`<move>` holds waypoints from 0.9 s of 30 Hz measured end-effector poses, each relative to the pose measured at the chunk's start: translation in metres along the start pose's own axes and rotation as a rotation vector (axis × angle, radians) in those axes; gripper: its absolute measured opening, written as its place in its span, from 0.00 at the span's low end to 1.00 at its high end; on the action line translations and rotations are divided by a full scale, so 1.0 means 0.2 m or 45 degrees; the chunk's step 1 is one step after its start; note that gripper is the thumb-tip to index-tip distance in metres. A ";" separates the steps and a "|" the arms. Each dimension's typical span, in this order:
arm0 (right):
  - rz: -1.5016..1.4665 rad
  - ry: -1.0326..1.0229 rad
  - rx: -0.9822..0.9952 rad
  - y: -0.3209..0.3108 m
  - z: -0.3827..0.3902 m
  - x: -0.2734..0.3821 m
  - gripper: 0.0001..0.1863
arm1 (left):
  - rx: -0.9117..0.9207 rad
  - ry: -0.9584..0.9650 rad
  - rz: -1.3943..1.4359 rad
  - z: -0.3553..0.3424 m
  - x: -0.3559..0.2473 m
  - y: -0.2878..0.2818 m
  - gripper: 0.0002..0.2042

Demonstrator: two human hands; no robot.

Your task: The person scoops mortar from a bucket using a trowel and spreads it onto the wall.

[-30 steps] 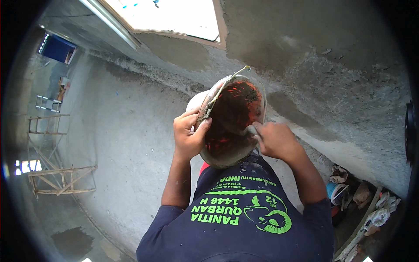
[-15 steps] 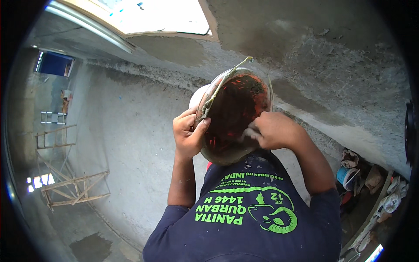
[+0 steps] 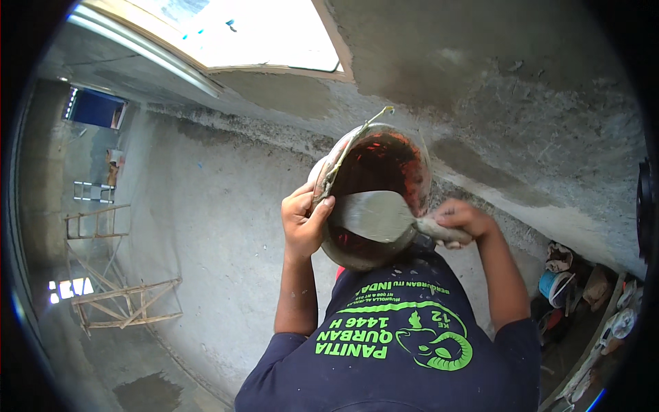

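Note:
My left hand grips the rim of a mortar-smeared bucket, thumb over the edge beside the stringy pale handle. The bucket is tilted so its mouth faces me; reddish-orange patches show through the dark, dirty inside. My right hand is closed round the handle of a trowel. Its broad grey blade lies across the bucket's mouth, its tip close to my left thumb. Whether the grey on the blade is wet mortar or bare metal I cannot tell.
A rough plastered wall with a bright window opening rises ahead. Wooden trestles stand at the left on the concrete floor. At the right lie a light-blue pail and several crumpled bags.
My right hand has drawn back to the right out of the bucket, bringing the trowel blade into view across its mouth. My left hand keeps its hold on the rim.

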State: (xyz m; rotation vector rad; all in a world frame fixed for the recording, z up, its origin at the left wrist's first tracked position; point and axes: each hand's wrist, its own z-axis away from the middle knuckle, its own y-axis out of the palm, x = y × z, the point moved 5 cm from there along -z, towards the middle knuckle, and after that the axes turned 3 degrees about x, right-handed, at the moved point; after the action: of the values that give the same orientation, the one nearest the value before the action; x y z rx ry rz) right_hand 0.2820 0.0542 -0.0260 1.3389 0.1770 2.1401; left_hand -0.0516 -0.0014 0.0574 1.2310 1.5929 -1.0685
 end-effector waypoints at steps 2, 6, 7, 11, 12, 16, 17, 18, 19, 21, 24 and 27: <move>-0.577 -0.193 -0.005 -0.04 0.06 -0.22 0.27 | -0.069 -0.027 0.103 0.00 0.03 0.02 0.12; -0.637 -0.386 -0.193 -0.01 0.22 -0.34 0.26 | -0.153 -0.125 0.045 0.05 0.14 -0.05 0.10; -0.660 -0.443 -0.236 -0.01 0.24 -0.36 0.27 | -0.205 -0.151 0.055 0.05 0.12 -0.06 0.13; -0.983 -0.710 -0.177 0.03 0.31 -0.29 0.31 | -0.244 -0.287 0.137 0.07 0.23 -0.12 0.16; -0.992 -0.754 -0.164 0.03 0.33 -0.26 0.32 | -0.250 -0.355 0.236 0.07 0.26 -0.11 0.17; -0.785 -1.007 -0.475 0.05 0.49 -0.02 0.38 | -0.262 -0.410 0.360 0.07 0.31 -0.09 0.19; -0.775 -1.019 -0.495 0.06 0.51 0.01 0.38 | -0.245 -0.402 0.375 0.07 0.32 -0.08 0.19; -0.504 -1.154 -0.727 0.05 0.56 0.04 0.38 | -0.249 -0.415 0.391 0.07 0.32 -0.08 0.18; -0.221 -1.272 -0.952 0.05 0.62 0.09 0.37 | -0.255 -0.428 0.407 0.07 0.33 -0.07 0.18; -0.109 -1.341 -1.012 0.07 0.63 0.15 0.32 | -0.268 -0.413 0.419 0.08 0.34 -0.08 0.18; 0.198 -1.273 -1.539 -0.03 0.67 0.13 0.27 | -0.277 -0.426 0.376 0.09 0.38 -0.11 0.18; 1.439 -1.194 -2.165 -0.09 0.70 0.14 0.27 | -0.263 -0.438 0.390 0.08 0.37 -0.10 0.18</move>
State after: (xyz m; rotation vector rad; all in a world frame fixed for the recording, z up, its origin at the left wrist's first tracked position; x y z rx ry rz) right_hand 0.4006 0.0573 0.0551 1.0060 -2.5036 0.9887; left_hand -0.0811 -0.0005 -0.0145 1.0456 1.1757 -0.8426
